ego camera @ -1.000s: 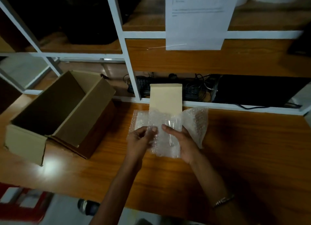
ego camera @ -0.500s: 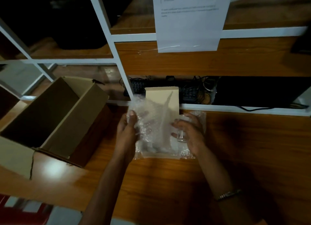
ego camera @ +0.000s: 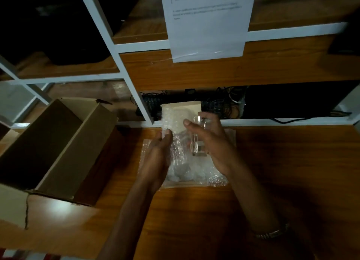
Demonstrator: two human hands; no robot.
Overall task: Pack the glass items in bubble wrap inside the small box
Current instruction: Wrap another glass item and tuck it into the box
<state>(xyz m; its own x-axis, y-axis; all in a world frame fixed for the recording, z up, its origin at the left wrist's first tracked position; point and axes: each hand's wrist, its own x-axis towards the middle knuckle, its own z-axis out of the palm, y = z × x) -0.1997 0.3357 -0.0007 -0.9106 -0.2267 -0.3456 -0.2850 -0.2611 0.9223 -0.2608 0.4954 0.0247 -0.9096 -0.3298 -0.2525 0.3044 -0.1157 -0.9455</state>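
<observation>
Both hands, left hand (ego camera: 157,158) and right hand (ego camera: 212,143), crowded over small box (ego camera: 182,108) and bubble wrap (ego camera: 179,162). Left of grip: big carton (ego camera: 58,143) blocked that side, just beside wrap. Beyond grip: shelf rail (ego camera: 272,121) and cables (ego camera: 224,104) closed off far side. Right of grip and toward body: bare table (ego camera: 292,172), open passage.

Clear glass (ego camera: 197,138) upright at the small box's (ego camera: 191,106) three o'clock; crumpled bubble wrap (ego camera: 176,143) apparently fills it.
</observation>
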